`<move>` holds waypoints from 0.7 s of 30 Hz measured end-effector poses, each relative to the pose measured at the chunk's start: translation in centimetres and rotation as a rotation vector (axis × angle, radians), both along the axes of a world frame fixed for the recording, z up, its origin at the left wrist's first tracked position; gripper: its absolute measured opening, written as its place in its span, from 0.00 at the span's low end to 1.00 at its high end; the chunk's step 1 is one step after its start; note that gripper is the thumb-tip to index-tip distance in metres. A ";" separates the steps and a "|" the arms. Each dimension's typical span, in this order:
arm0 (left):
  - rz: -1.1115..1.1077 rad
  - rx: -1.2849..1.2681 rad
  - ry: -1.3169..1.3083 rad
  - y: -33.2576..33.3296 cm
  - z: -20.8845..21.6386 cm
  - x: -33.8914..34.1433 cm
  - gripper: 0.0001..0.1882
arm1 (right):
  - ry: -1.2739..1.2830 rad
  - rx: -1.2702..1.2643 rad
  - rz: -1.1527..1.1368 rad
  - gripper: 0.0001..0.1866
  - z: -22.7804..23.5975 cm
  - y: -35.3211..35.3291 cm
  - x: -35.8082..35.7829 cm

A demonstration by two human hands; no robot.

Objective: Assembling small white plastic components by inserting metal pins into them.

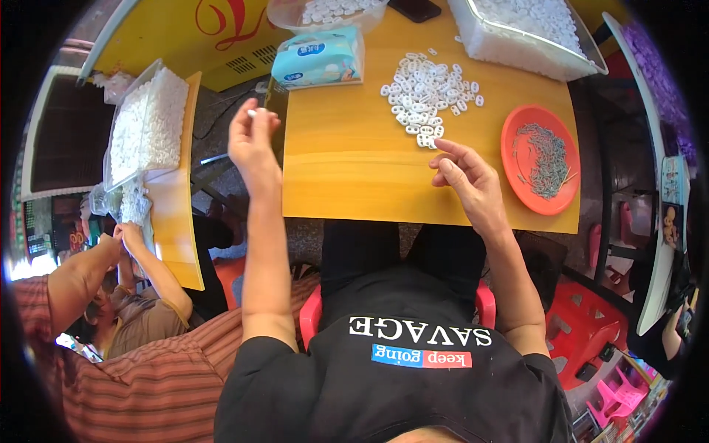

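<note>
My left hand [252,144] is raised off the table's left edge, its thumb and fingers pinched on a small white plastic piece [252,113]; most of that piece is hidden. Over the table my right hand [473,181] has its index finger stretched out and its thumb apart from it. That fingertip is at the near edge of a heap of white oval plastic pieces with two holes [421,92], and I cannot tell whether it touches one. To the right of this hand sits a red plate [521,188] with many small grey metal screws or pins [546,159].
On the wooden table [354,177] are a blue tissue pack [317,57], a bowl of white pieces [284,18], a dark phone [415,9] and a large clear bin [509,63]. Co-workers' hands [127,235] are at another table [170,214] on the left.
</note>
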State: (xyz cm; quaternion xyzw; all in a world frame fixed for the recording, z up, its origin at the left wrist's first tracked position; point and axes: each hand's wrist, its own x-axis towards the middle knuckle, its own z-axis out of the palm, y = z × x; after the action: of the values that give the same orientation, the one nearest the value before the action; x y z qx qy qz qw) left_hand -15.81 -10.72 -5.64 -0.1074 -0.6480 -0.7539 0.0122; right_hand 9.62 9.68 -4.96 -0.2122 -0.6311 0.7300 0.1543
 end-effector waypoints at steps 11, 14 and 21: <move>-0.059 -0.311 0.134 -0.2 -2.5 -0.5 0.26 | -0.043 0.621 -0.205 0.07 -1.7 1.8 -1.5; -0.031 -0.143 0.039 -2.6 -4.2 -3.6 0.18 | -0.025 0.729 -0.195 0.07 -1.5 1.9 -1.5; 0.123 -0.967 -0.002 -16.2 -19.7 -13.6 0.15 | -0.009 0.697 -0.157 0.07 -2.4 1.4 -1.5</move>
State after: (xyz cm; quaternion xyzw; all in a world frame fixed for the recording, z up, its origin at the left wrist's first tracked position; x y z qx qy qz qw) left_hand -29.45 -26.94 -25.35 -0.0613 -0.9291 -0.3646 0.0048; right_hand 8.08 11.08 -7.36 -0.1978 -0.8246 0.4560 0.2702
